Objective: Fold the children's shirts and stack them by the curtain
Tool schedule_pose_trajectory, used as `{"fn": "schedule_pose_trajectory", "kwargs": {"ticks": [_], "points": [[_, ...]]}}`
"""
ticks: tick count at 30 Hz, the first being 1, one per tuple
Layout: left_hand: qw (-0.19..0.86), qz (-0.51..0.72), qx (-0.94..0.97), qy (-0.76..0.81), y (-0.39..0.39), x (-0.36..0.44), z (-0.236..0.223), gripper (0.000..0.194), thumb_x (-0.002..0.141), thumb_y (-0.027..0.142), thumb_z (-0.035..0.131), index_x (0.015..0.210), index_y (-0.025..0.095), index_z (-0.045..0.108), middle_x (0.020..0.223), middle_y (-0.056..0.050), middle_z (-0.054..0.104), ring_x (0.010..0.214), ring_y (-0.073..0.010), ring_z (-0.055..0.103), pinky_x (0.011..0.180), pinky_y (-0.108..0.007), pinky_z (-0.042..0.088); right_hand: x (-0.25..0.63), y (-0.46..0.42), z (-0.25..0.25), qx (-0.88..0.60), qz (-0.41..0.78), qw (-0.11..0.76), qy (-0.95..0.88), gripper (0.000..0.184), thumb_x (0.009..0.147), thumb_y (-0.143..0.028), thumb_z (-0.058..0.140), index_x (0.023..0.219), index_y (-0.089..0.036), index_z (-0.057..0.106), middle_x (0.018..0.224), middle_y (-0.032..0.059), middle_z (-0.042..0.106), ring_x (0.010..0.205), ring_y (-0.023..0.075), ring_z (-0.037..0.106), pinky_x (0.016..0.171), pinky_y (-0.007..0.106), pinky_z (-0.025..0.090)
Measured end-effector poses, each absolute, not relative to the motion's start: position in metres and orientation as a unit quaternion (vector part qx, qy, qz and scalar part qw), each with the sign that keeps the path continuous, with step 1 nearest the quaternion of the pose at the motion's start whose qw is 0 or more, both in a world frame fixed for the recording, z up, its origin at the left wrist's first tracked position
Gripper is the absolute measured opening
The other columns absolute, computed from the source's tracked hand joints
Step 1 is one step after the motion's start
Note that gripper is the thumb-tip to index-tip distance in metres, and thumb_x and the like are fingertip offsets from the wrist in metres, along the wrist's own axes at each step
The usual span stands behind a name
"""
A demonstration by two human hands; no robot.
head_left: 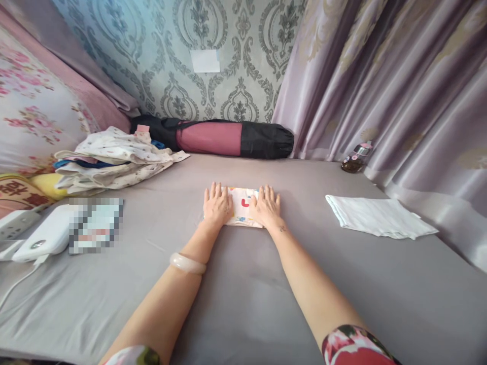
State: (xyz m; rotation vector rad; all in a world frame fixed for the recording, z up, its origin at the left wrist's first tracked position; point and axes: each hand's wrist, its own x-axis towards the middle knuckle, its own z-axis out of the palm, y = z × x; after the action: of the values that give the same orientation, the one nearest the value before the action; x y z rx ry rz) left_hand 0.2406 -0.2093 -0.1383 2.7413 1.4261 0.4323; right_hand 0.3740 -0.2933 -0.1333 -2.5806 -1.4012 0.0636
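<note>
Left hand (218, 204) and right hand (268, 205) palms down at arm's length, fingers loosely spread, resting on opposite ends of folded cloth (241, 210).

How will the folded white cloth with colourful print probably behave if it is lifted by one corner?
The folded white cloth with colourful print would probably sag, since it looks like soft fabric. It is likely light, being a small, flat bundle. It may also unfold, as no fastening shows on its visible part.
</note>
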Motion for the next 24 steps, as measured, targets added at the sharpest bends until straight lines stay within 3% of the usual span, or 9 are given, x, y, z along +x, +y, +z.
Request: {"fn": "schedule_pose_trajectory", "kwargs": {"ticks": [4, 11, 19, 24], "points": [[0.054, 0.089, 0.882, 0.459, -0.202, 0.239, -0.144, 0.057, 0.099, 0.036, 0.025, 0.146, 0.008, 0.04, 0.154, -0.019, 0.039, 0.145, -0.0302, 0.031, 0.116, -0.052, 0.025, 0.378, -0.294, -0.134, -0.882, 0.069, 0.079, -0.459, 0.067, 0.102, -0.043, 0.015, 0.154, -0.002, 0.024, 0.162, 0.0175, 0.019, 0.15, 0.0284, 0.013, 0.119, 0.049, 0.012], [0.081, 0.111, 0.881, 0.452, -0.2, 0.238, -0.146, 0.051, 0.099, 0.034, 0.028, 0.14, 0.01, 0.045, 0.154, -0.02, 0.038, 0.145, -0.031, 0.031, 0.115, -0.054, 0.026, 0.378, -0.293, -0.133, -0.883, 0.084, 0.057, -0.458, 0.067, 0.101, -0.043, 0.014, 0.156, -0.004, 0.019, 0.164, 0.0162, 0.014, 0.151, 0.0264, 0.009, 0.119, 0.049, 0.012], [0.163, 0.253, 0.82, 0.487, -0.187, 0.225, -0.14, 0.039, 0.095, 0.02, 0.036, 0.127, 0.014, 0.057, 0.134, -0.016, 0.06, 0.135, -0.0272, 0.047, 0.111, -0.043, 0.037, 0.373, -0.289, -0.124, -0.877, 0.033, 0.058, -0.476, 0.065, 0.1, -0.041, 0.027, 0.151, -0.002, 0.031, 0.159, 0.0224, 0.026, 0.148, 0.0332, 0.021, 0.118, 0.054, 0.013], [0.258, 0.331, 0.752, 0.507, -0.178, 0.222, -0.139, 0.04, 0.093, 0.019, 0.04, 0.128, 0.014, 0.058, 0.133, -0.015, 0.062, 0.128, -0.0263, 0.055, 0.109, -0.04, 0.041, 0.356, -0.283, -0.123, -0.834, 0.022, 0.091, -0.545, 0.06, 0.102, -0.039, 0.021, 0.152, -0.008, 0.032, 0.162, 0.0163, 0.022, 0.15, 0.0283, 0.016, 0.119, 0.053, 0.011]]}}
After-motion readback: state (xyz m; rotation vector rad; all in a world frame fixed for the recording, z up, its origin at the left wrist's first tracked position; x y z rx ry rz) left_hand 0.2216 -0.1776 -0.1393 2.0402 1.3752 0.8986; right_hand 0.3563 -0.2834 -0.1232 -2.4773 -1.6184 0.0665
